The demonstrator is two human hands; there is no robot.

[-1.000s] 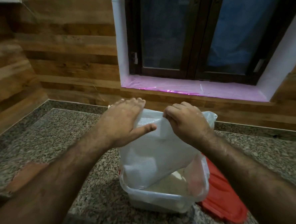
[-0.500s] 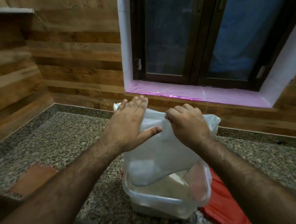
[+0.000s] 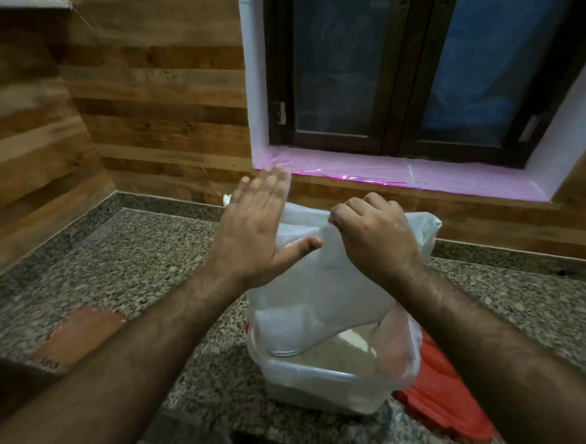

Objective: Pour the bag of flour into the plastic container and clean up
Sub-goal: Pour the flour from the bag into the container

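Right hand (image 3: 376, 240) fingers pinch upturned flour bag (image 3: 318, 292) bottom, mouth inside container (image 3: 326, 385) so flour drains. Left hand (image 3: 249, 233) flat, fingers spread, against bag side, likely knocking residue loose.

The left hand (image 3: 253, 233) blurs at the fingertips and covers the bag's (image 3: 318, 292) upper left corner; the right hand (image 3: 374, 239) hides the bag's top edge where it pinches, and beside the bag the red lid (image 3: 445, 399) lies mostly behind the container (image 3: 326, 388)

Granite counter (image 3: 138, 267), wood-panelled wall (image 3: 155, 86), dark-framed window (image 3: 396, 73), pink sill (image 3: 408, 172).
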